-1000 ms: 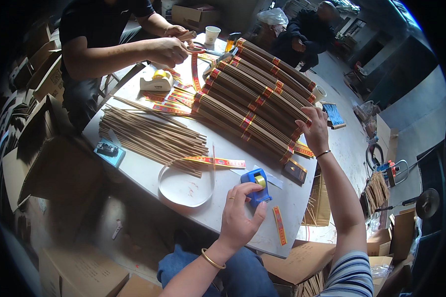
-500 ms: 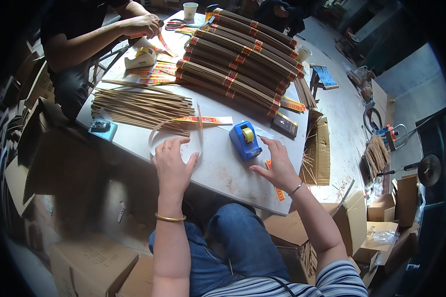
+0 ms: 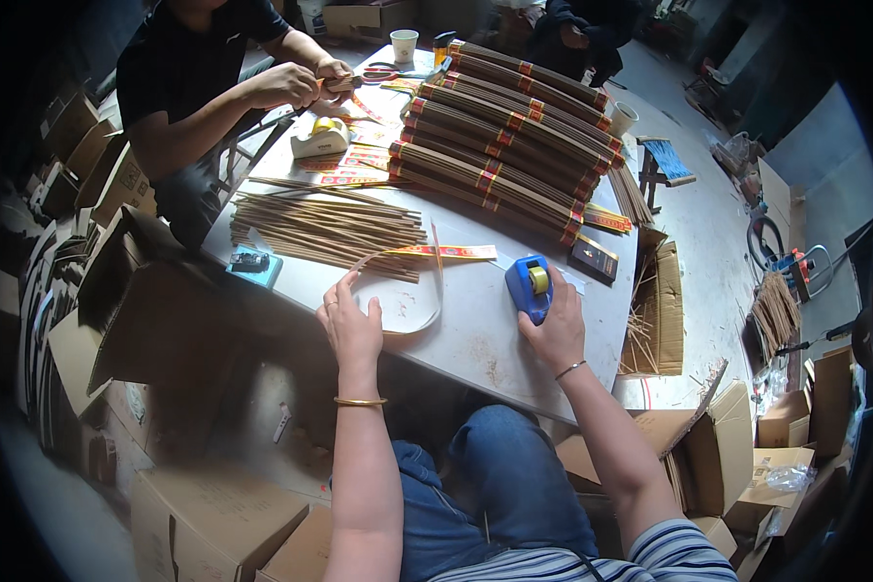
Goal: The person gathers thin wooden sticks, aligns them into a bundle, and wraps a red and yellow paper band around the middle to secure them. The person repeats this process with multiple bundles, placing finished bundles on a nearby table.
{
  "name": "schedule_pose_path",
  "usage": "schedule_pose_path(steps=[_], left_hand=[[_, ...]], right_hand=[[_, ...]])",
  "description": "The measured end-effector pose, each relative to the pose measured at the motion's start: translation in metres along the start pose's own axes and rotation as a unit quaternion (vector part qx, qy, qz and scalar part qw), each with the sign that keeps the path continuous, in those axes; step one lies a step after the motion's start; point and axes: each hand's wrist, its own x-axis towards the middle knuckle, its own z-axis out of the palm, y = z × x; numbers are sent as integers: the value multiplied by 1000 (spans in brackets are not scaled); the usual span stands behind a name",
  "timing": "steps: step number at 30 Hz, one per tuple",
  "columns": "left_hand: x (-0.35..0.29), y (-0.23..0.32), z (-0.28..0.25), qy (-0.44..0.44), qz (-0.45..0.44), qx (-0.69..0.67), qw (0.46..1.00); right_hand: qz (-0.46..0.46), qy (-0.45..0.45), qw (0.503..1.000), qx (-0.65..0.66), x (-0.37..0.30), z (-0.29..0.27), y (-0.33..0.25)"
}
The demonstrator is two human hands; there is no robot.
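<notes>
My left hand (image 3: 352,325) is at the table's near edge, thumb and fingers apart, beside a looped paper strip (image 3: 438,281). Whether its fingertips touch the loop is hard to make out. My right hand (image 3: 558,328) grips the near right side of a blue tape dispenser (image 3: 520,288) with a yellowish tape roll. A red and yellow label strip (image 3: 468,252) extends from the loop. Loose brown sticks (image 3: 320,221) lie in a pile beyond my left hand. Behind them, bundles of sticks (image 3: 500,141) are stacked, bound with red and yellow bands.
A small light-blue box (image 3: 254,270) sits at the left edge and a dark box (image 3: 593,260) at the right. Across the table, a person's hands (image 3: 306,83) work by a white tape dispenser (image 3: 321,144). Cardboard boxes (image 3: 213,514) stand around the table.
My right hand has closed on the blue tape dispenser, which has turned slightly. My left hand stays near the paper loop. The whole view has shifted, with the table now farther right.
</notes>
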Motion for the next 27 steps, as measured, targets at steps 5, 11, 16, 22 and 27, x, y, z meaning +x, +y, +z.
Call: schedule_pose_path(steps=[5,11,16,22,27], left_hand=[[1,2,2,-38,6,-29,999],[0,23,3,-57,33,-117,991],[-7,53,1,67,120,-159,978],[-12,51,17,-52,166,-167,970],[-14,52,19,-65,175,-142,972]], right_hand=[[30,-22,998,49,-6,-23,12],[66,-41,997,2,-55,-73,49],[73,-90,991,-61,-93,-76,58],[152,-88,984,-36,-95,-70,52],[177,-107,978,-21,-95,-68,56]])
